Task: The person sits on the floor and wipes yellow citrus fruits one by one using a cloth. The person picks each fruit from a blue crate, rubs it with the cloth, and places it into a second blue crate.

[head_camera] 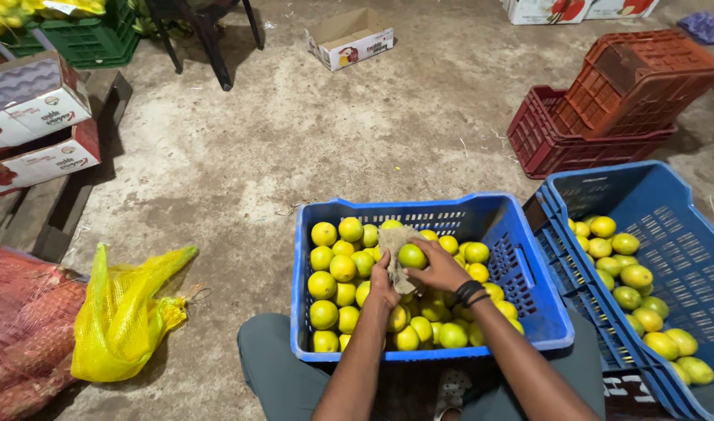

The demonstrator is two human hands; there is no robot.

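Observation:
A blue plastic crate (pixel 520 312) full of yellow-green citrus fruits sits between my knees. Over its middle, my left hand (pixel 382 282) holds a beige cloth (pixel 396 243) against one yellow-green fruit (pixel 412 256). My right hand (pixel 441 267), with a dark band on the wrist, grips that same fruit from the right side. Both hands are closed around fruit and cloth together, just above the pile.
A second blue crate (pixel 669 226) at the right holds several more fruits. Red crates (pixel 606 117) are stacked behind it. A yellow mesh bag (pixel 127 316) and a red mesh sack (pixel 21 327) lie at the left, with cardboard boxes (pixel 33 117) on a pallet.

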